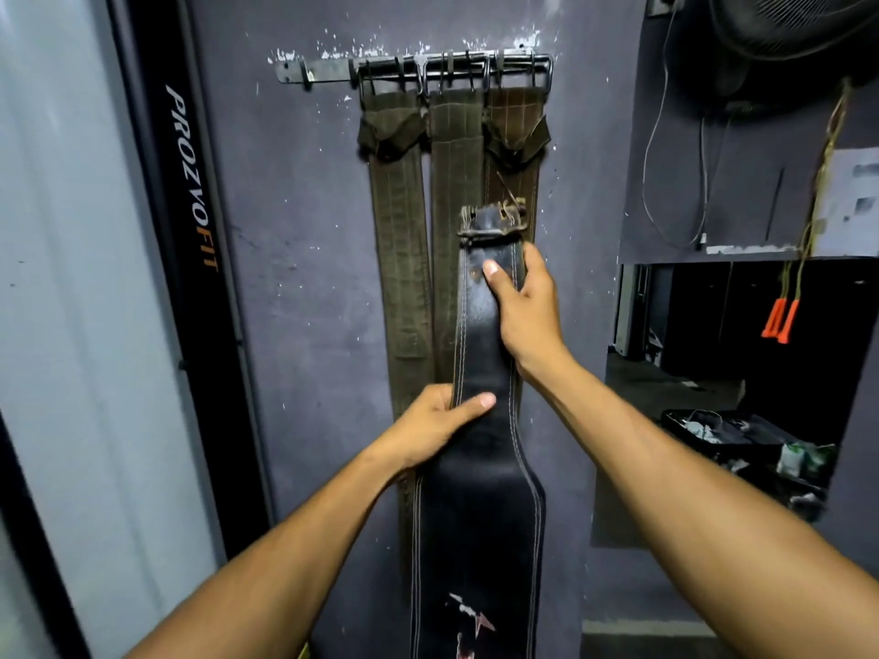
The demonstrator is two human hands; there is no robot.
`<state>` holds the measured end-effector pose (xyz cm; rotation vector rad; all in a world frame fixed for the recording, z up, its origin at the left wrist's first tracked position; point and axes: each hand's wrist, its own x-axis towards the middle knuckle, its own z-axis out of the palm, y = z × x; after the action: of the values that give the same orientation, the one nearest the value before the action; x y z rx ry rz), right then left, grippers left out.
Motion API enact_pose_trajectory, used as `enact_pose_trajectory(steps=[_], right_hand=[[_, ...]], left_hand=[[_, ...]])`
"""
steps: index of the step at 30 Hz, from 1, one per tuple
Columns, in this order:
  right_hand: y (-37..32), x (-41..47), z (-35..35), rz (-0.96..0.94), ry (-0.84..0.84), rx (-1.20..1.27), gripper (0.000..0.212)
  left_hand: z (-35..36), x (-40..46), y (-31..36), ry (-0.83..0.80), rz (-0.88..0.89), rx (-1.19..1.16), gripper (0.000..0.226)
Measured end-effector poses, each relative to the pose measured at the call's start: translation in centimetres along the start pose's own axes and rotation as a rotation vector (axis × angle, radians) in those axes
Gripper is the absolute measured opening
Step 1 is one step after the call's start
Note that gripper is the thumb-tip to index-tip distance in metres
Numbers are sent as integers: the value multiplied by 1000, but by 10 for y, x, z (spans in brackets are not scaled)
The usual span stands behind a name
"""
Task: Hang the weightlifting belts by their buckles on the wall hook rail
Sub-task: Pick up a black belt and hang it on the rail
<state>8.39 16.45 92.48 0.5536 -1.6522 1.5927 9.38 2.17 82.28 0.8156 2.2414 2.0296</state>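
Two hands clamp our black belt [480, 373] — right hand [525, 306] below the buckle [492, 223] to steer, left hand [437, 423] bearing wt — rail [333, 71] w/ three belts overhead

Your two forearms enter from the bottom edge, bare all the way up; no sleeve, cuff or glove shows on either; your left hand [440, 420] carries no ring, watch or band at the wrist, and neither does your right hand [525, 309]; your fingernails are short and unpainted, the thumbnails plainly visible on both; your wrists are slim, the forearms smooth, with no tattoo, plaster or marking to be seen; your upper arms, shoulders and clothing lie outside the view, so what you wear there cannot be told.
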Motion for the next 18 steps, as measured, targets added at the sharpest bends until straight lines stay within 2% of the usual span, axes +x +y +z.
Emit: enact_pose_trajectory(steps=[2,4,6,8,11,15,18], right_hand=[[-8,12,-3,-11,11,6,29],[-16,22,-6,-12,18,11,30],[-21,29,-9,-10,14,16,31],[-28,35,-13,-16,6,14,31],[-38,44,-22,-43,13,-3,34],[-42,47,-31,-40,15,-37,33],[-42,49,-34,-27,12,-31,33]], left_hand=[[0,-3,-12,-14,-17,60,32],[3,0,-15,44,0,28,34],[7,6,-12,59,15,-13,26],[10,7,-13,7,11,-70,15],[15,-1,-30,-42,-33,-164,30],[30,-6,-48,72,-27,-297,19],[37,-12,-60,19,-54,-293,31]])
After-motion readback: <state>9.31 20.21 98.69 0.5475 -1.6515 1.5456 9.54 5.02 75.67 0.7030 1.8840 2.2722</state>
